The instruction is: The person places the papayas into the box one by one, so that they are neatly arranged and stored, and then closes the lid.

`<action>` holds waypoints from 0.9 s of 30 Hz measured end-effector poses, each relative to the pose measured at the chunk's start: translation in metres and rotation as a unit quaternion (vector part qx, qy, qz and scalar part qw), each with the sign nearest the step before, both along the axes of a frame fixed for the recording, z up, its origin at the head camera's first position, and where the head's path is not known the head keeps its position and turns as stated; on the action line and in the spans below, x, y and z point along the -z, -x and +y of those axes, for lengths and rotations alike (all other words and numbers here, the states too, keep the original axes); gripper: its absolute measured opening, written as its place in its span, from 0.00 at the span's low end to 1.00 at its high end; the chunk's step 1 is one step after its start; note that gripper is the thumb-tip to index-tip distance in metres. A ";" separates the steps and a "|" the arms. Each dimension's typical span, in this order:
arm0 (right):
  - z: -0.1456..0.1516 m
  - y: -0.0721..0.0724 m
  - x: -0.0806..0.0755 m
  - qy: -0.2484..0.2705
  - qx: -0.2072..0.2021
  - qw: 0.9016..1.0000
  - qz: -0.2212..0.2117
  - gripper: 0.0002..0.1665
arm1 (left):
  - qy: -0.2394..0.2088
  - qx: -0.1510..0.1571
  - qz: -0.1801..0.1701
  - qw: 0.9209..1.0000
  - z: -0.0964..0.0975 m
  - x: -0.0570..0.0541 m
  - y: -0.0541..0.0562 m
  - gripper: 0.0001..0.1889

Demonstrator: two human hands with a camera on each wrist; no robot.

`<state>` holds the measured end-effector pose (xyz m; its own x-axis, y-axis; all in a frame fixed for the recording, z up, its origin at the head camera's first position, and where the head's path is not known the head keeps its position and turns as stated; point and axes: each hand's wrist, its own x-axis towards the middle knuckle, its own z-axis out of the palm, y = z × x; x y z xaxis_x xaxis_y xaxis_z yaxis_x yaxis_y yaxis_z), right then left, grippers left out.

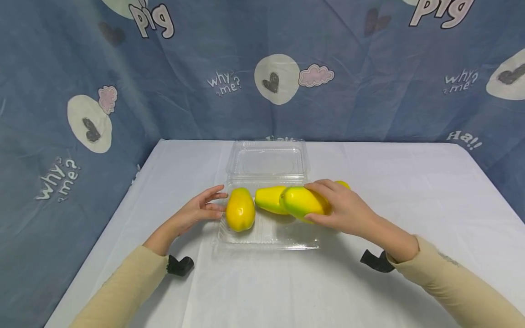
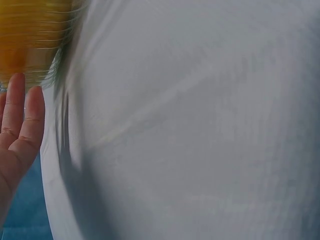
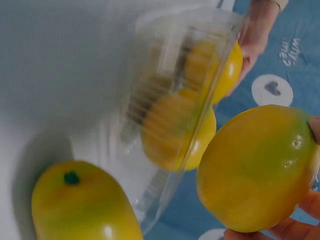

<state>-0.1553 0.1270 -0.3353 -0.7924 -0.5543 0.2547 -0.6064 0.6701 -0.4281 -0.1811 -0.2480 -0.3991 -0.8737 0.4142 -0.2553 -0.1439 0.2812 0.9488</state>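
A clear plastic clamshell box (image 1: 266, 234) lies open on the table, its lid (image 1: 266, 157) folded back. Two yellow-green mangoes are in its base: one at the left (image 1: 240, 209), one in the middle (image 1: 270, 199). Above the box's right part, my right hand (image 1: 348, 207) grips another mango (image 1: 303, 201) between thumb and fingers; the right wrist view shows this held mango (image 3: 255, 170) closely. At the box's left wall is my left hand (image 1: 198, 209), fingers loosely spread and holding nothing; its fingertips (image 2: 34, 95) are close by the wall, contact unclear.
Outside the box on the right lies one more mango (image 3: 85, 205), mostly hidden behind the right hand in the head view. A white cloth (image 1: 254, 287) covers the table. Blue patterned fabric (image 1: 197, 109) hangs behind it. Black straps (image 1: 180, 265) show at both cuffs.
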 end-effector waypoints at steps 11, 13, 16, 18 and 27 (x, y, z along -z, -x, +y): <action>-0.018 -0.006 0.010 -0.033 -0.022 0.999 0.005 0.35 | -0.030 0.007 0.002 1.000 0.004 0.002 -0.002 0.43; -0.020 -0.007 0.013 -0.036 -0.026 0.999 0.011 0.35 | -0.031 0.007 0.002 1.000 0.005 0.003 -0.001 0.43; -0.024 -0.009 0.018 -0.042 -0.035 0.998 0.017 0.36 | -0.032 0.006 0.001 0.999 0.006 0.003 -0.002 0.43; -0.026 -0.010 0.021 -0.046 -0.041 0.998 0.021 0.36 | -0.033 0.006 0.002 0.999 0.006 0.003 -0.002 0.43; -0.032 -0.014 0.042 -0.053 -0.042 0.998 0.011 0.36 | -0.037 0.009 0.003 0.999 0.008 0.003 -0.002 0.43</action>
<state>-0.1417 0.0955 -0.3768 -0.7363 -0.6439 0.2081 -0.6714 0.6568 -0.3432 -0.1795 -0.2403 -0.4022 -0.8672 0.4477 -0.2179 -0.1338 0.2120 0.9681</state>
